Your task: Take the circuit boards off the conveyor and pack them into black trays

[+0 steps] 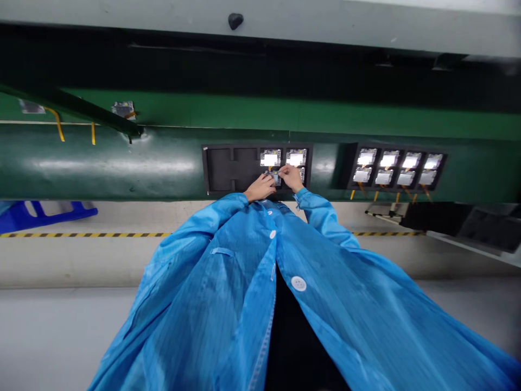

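A black compartment tray (pixel 220 169) lies on the green bench in front of me. In its lower row, a small circuit board (pixel 275 175) sits between my two hands. My left hand (pixel 261 188) holds this board by its left side, fingers bent over the edge. From the right, my right hand (pixel 291 177) reaches to the board's upper right corner, thumb and fingertips pinched together. Whatever is in that pinch is too small to make out. Further circuit boards with bright silver plates (pixel 270 158) occupy the tray's right-hand compartments, one partly hidden behind my right hand.
To the right, a second black tray (pixel 345 175) holds several boards, with orange strips (pixel 376 195) hanging over the bench edge. A green bar (pixel 93 111) slants over the bench at left, near another board (pixel 123 109). A blue plastic item (pixel 44 217) stands below left.
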### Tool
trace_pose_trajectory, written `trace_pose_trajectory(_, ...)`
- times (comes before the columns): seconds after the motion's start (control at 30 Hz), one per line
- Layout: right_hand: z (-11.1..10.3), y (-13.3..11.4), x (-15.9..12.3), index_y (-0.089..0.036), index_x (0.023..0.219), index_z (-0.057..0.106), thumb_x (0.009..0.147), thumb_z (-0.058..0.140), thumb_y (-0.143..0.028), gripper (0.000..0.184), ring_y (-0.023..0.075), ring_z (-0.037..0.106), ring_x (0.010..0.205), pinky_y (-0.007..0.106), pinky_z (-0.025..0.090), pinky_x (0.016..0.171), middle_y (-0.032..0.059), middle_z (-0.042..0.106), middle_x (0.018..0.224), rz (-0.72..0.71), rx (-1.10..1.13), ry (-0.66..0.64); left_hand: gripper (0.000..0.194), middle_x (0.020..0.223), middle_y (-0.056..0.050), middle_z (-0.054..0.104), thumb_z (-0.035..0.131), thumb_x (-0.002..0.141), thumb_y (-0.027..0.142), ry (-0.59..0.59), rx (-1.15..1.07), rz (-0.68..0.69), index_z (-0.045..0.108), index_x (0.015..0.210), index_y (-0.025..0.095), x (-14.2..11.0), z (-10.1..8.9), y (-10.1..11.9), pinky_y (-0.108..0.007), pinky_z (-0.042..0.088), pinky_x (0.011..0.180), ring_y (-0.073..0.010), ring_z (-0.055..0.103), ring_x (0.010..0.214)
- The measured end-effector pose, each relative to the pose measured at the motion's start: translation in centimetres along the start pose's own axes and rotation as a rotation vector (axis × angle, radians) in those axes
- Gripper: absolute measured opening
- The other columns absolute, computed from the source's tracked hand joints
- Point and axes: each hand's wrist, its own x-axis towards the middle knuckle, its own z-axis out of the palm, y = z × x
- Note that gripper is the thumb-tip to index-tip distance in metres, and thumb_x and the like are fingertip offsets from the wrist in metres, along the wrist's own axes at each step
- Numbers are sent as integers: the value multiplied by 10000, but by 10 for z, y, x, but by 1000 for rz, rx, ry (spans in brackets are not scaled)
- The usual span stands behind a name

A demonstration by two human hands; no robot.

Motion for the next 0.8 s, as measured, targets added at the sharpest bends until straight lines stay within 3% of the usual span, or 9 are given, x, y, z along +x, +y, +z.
trace_pose_trajectory(0.13, -1, 2, 0, -257, 795, 600, 732, 706, -211, 132, 242, 651, 782, 448, 591, 871, 0, 660, 717, -32, -32, 17, 308, 1051, -139, 736, 572, 1061, 201, 24, 45, 51, 865, 1156, 212, -2, 5, -4, -434, 415, 1019, -276, 608, 1132)
trace_pose_trajectory(0.33, 2, 5, 5, -250, 837, 609, 736, 680, -190, 137, 239, 664, 814, 439, 587, 873, 6, 672, 775, -54, 23, -19, 339, 957, -117, 759, 544, 1065, 182, -24, 58, 5, 846, 1217, 186, -7, 10, -5, -373, 420, 930, -239, 653, 1013)
trace_pose_trajectory(0.6, 9, 13, 2, -236, 911, 655, 821, 681, -217, 96, 264, 665, 858, 465, 601, 904, 49, 700, 828, -139, -92, 64, 389, 1035, -146, 780, 536, 1029, 158, -34, 97, -25, 804, 1311, 170, -13, 6, -1, -390, 420, 912, -264, 669, 1059)
trace_pose_trajectory(0.8, 17, 7, -8, -219, 976, 687, 890, 603, -170, 129, 315, 660, 1021, 504, 564, 1019, 143, 703, 1114, -209, -301, 135, 457, 1151, -196, 756, 536, 1010, 151, -92, 135, -76, 723, 1425, 115, -22, -1, 5, -416, 432, 959, -301, 663, 1129)
